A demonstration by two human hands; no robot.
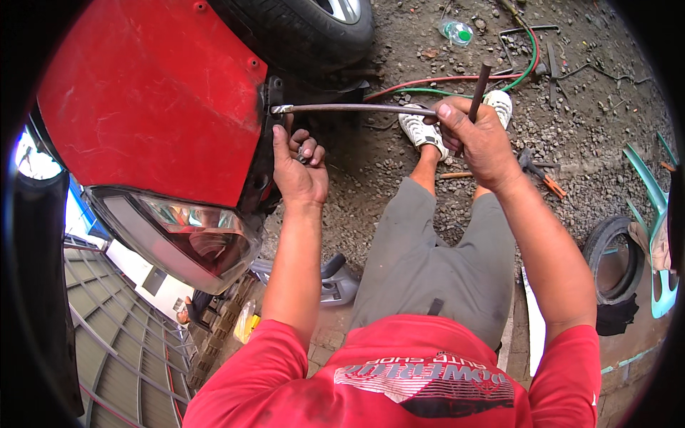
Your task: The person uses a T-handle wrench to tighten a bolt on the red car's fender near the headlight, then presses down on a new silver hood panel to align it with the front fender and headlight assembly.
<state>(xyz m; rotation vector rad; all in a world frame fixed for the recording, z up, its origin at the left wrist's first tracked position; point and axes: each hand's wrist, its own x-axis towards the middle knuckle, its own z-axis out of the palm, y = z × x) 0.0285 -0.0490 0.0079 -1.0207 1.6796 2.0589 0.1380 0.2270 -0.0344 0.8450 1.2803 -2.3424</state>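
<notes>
My right hand (474,139) is closed around a long, slightly bowed metal bar (357,108). A darker rod (481,93) sticks up from the same grip; whether the two are joined is hidden by my fingers. The bar's shiny tip rests at the dark bracket (275,93) along the edge of a red car body panel (157,93). Just below that tip, my left hand (300,167) has its thumb up against the panel edge. Its fingers curl around a small dark piece (305,156), too small to name.
A tyre (307,36) stands beyond the panel, and a car light (193,235) sits nearer me. Red and green hoses (435,80) cross the gravel near my shoes (422,128). A hammer (528,162), orange-handled pliers (554,187) and a plastic bottle (457,33) lie on the ground.
</notes>
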